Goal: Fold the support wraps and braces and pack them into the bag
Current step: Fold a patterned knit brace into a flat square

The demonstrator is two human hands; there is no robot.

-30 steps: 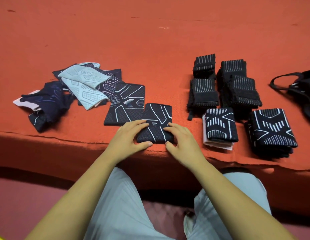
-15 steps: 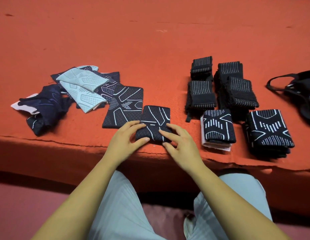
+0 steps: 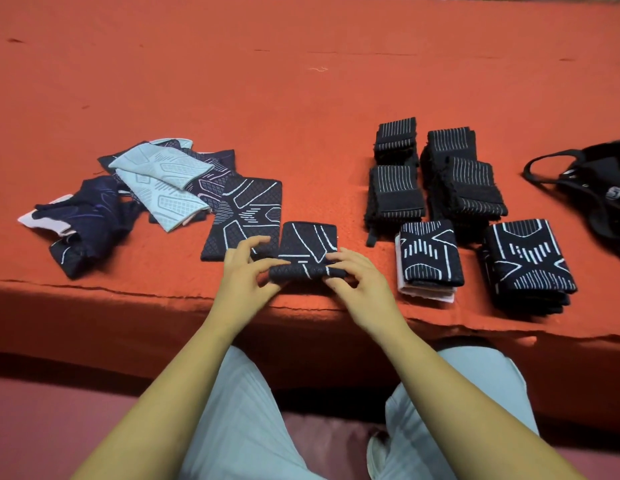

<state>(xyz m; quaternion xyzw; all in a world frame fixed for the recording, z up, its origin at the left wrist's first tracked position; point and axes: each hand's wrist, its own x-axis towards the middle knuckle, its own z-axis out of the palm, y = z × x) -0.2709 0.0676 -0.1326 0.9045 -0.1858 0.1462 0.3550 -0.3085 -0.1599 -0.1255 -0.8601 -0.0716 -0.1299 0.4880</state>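
- While you sit at the red cloth surface (image 3: 301, 81), it fills the top of the view, and its front edge runs just above your grey trousers (image 3: 239, 410).
- Loose heap (image 3: 163, 181) lies at the left, unfolded: pale blue pieces on top of dark patterned ones, with a crumpled navy piece (image 3: 90, 216) at its left end.
- Striped wraps (image 3: 468, 188) sit at the right rear, folded, in four black bundles set close together.
- Black bag (image 3: 603, 192) is at the far right edge, strap looped toward the wraps, partly cut off. You can't tell what's inside.
- Tall folded stack (image 3: 530, 261) is at the near right, black with white lines.
- Smaller folded stack (image 3: 429, 254) is just left of it, with pale layers under the black top piece.
- Flat brace (image 3: 246, 209) lies open beside the heap, its near corner under your left fingers.
- Black brace (image 3: 306, 244) is at the front edge, centre, between the flat brace and the smaller stack. Its near end is rolled up and over.
- Your left hand (image 3: 247, 271) pinches the left end of that roll, thumb on it, the other fingers lifted.
- Your right hand (image 3: 360, 278) pinches the right end, fingers curled on the fold.
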